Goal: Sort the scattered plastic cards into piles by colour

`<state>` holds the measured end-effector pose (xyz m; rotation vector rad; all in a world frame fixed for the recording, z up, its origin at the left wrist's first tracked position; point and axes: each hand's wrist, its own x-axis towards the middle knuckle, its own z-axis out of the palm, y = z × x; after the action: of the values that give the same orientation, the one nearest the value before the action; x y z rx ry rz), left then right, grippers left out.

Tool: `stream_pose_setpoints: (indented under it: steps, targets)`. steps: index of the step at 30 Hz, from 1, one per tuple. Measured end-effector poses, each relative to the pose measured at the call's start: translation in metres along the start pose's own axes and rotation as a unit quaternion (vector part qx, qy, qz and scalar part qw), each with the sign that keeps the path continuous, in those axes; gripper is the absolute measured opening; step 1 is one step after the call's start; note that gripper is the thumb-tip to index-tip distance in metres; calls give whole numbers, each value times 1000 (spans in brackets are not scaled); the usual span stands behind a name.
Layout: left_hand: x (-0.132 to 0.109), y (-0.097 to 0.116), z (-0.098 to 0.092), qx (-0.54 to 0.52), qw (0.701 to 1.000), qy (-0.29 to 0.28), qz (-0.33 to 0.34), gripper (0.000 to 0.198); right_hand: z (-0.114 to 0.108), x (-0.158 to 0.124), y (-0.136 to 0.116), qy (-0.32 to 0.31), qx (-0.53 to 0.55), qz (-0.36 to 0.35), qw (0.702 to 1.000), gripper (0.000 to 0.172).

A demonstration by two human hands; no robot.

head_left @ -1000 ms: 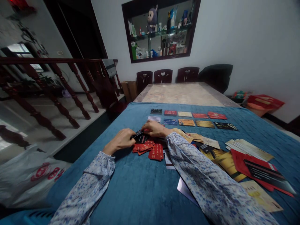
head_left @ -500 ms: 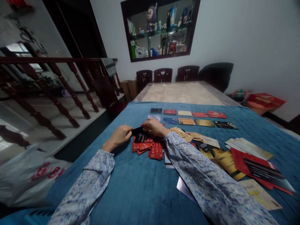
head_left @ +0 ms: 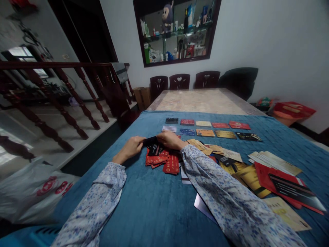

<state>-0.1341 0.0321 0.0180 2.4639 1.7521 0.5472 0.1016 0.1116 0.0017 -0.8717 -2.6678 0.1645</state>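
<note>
My left hand and my right hand meet over a pile of red cards on the blue cloth. Both pinch the ends of one black card, held just above the pile. Another dark card lies on the red ones beneath it. Beyond my hands, two rows of cards lie side by side, red, gold, blue and black. Both my sleeves are pale with a blue flower print.
Gold, black and red cards and larger envelopes spread over the right of the cloth. The bare marble tabletop runs back to dark chairs. A white plastic bag and a wooden railing are at left.
Both hands have lifted the black card off the red pile and drawn it slightly away from me. The view has shifted a little.
</note>
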Motion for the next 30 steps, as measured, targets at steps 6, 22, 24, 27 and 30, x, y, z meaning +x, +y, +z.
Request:
stream_pose_setpoints:
  steps: [6,22,24,27,30]
  targets:
    - [0,-1,5,-24,1000,8,6,38,5,2,2,7,4,0,1000,24]
    - [4,-13,27,-41,994,100,-32,46,6,10,-13,38,-19,50,998,47]
    - [3,-13,29,-56,992,101,-49,45,7,10,-13,41,-13,56,998,48]
    - [2,-12,29,-67,990,97,-73,41,8,9,-13,34,-3,55,998,49]
    - [2,-9,28,-64,990,89,-84,37,11,9,-12,27,3,52,998,56]
